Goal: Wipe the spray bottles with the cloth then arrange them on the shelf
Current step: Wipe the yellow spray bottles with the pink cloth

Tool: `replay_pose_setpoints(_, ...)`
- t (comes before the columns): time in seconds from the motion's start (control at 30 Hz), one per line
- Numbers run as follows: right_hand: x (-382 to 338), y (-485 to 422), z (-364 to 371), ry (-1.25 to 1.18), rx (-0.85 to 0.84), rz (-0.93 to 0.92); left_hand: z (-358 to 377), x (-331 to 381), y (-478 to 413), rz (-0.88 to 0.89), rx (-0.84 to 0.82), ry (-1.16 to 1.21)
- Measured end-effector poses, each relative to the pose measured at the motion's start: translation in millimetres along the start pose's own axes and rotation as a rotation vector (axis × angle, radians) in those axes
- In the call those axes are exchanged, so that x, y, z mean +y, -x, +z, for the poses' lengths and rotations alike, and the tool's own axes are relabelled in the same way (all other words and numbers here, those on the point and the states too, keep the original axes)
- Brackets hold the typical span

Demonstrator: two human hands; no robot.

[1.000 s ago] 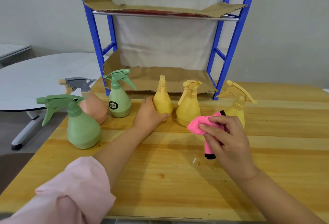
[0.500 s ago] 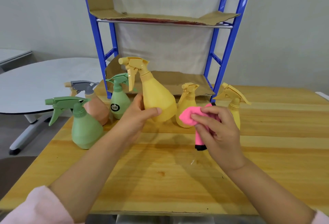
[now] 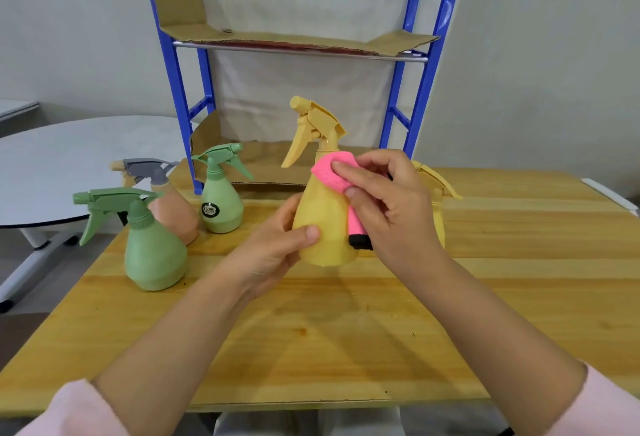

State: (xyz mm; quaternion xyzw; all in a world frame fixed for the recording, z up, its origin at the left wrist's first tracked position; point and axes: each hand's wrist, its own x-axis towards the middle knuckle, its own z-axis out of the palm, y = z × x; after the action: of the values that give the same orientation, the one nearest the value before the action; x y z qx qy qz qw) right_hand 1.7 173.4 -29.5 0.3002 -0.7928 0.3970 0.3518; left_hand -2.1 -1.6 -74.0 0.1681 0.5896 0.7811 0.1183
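The left hand (image 3: 277, 245) grips the upright yellow bottle (image 3: 323, 224) above the table (image 3: 346, 331) while the right hand (image 3: 384, 207) pinches the pink cloth (image 3: 334, 175) against its shoulder (apparently touching), shelf (image 3: 294, 42) straight behind.

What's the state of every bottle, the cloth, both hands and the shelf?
held yellow bottle: upright, gripped by left hand.
pink cloth: pressed on its shoulder by right hand.
large green bottle: standing on table.
small green bottle: standing.
peach bottle: standing.
other yellow bottle: mostly hidden.
shelf: no bottles seen.
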Motion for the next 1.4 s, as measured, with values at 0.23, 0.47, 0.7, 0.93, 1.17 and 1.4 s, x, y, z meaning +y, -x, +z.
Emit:
replay_pose_setpoints(0.23, 7, 15, -2, 0.022, -0.068, 0.008, 3, -7, -9, 0.055, 0.043, -0.024)
replay_pose_setpoints(0.47, 10, 42, -1, 0.151, -0.080, -0.094, 8, -8, -19, 0.080, 0.142, -0.011)
replay_pose_setpoints(0.7, 18, 54, 8, 0.342, -0.039, -0.290, 14, -2, -25, 0.045, 0.173, 0.049)
replay_pose_setpoints(0.93, 33, 52, -1, 0.291, -0.054, -0.330, 15, -3, -26, 0.008, 0.152, 0.081)
replay_pose_setpoints(1.17, 31, 21, -12, 0.120, -0.077, -0.122, 14, -16, -19, -0.059, 0.033, 0.098)
replay_pose_setpoints(1.4, 27, 12, -10, -0.117, -0.051, 0.057, 20, -19, -18, -0.072, 0.030, 0.281)
